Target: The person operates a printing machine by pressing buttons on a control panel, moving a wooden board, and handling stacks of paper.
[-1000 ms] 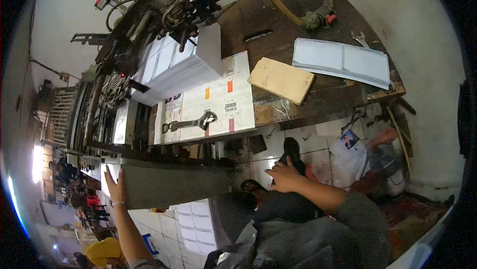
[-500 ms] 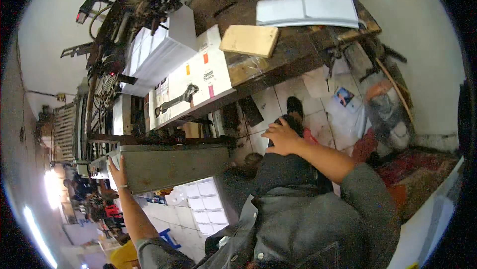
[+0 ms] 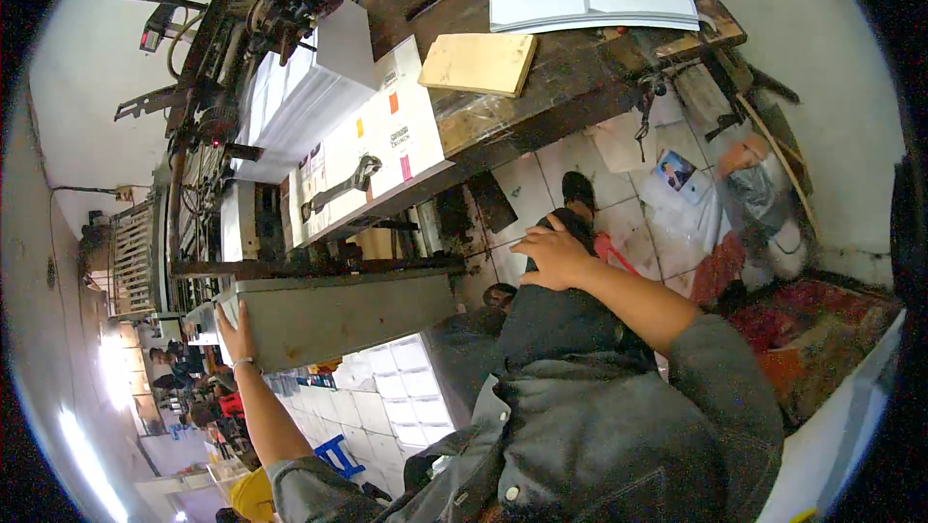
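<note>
My left hand (image 3: 235,333) rests on the end of a grey metal machine cover (image 3: 353,320), its fingers stretched out along the edge; part of the fingertips is hard to see. On my dark-trousered knee lies my right hand (image 3: 556,254), palm down with fingers spread, holding nothing. Beyond the cover, an adjustable wrench (image 3: 340,189) lies on a printed white sheet (image 3: 411,127). Next to the sheet, a pale wooden block (image 3: 477,64) sits on the dark wooden table (image 3: 580,59). A tall stack of white paper (image 3: 304,88) stands left of the sheet.
White printed sheets (image 3: 592,1) lie at the table's far side. Dark machine parts (image 3: 290,1) rise at upper left. Stacked white sheets (image 3: 411,388) and a blue stool (image 3: 338,457) are at lower left. Plastic bags (image 3: 759,204) lie on the tiled floor at right.
The view has shifted slightly, so the table and its things appear a little higher and further left. Both my hands keep their places on the cover and on my knee.
</note>
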`<move>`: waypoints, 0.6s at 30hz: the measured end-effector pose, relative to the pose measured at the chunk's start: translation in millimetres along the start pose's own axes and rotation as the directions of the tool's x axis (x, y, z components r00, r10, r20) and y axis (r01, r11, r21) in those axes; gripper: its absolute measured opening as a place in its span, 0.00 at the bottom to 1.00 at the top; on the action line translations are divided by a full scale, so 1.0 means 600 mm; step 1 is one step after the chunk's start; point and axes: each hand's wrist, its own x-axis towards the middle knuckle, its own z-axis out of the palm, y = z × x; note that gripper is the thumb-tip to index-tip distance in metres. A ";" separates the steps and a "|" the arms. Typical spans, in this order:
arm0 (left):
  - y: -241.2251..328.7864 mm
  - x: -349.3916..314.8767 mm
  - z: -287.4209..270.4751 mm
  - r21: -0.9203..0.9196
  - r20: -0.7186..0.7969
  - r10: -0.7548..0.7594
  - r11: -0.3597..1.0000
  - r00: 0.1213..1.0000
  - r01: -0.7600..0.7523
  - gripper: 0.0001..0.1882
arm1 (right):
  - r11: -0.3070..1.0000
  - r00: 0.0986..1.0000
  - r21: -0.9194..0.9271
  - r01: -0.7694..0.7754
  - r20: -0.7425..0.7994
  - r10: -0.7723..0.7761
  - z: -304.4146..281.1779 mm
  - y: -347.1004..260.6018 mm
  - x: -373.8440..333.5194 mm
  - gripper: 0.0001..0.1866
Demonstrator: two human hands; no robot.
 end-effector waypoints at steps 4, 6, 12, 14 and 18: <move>0.010 -0.010 -0.005 0.043 0.001 0.005 0.999 1.000 -0.005 0.51 | 1.000 1.000 0.022 0.014 0.019 -0.015 -0.007 -0.004 0.000 0.35; 0.026 -0.017 -0.008 0.051 0.005 -0.001 0.999 1.000 0.001 0.51 | 0.999 0.999 0.030 0.018 0.026 -0.019 -0.012 -0.004 0.000 0.35; 0.040 -0.025 -0.013 0.061 0.010 0.000 0.998 1.000 0.000 0.51 | 1.000 0.999 0.027 -0.015 0.044 0.014 -0.012 -0.006 0.004 0.35; 0.034 -0.026 -0.014 0.062 0.008 -0.002 0.998 1.000 0.001 0.51 | 0.999 0.998 0.046 -0.017 0.054 0.015 -0.015 -0.006 0.007 0.35; 0.049 -0.026 -0.010 0.049 0.005 -0.010 0.999 1.000 0.010 0.51 | 0.999 1.000 0.042 -0.012 0.028 0.011 -0.014 -0.004 0.006 0.35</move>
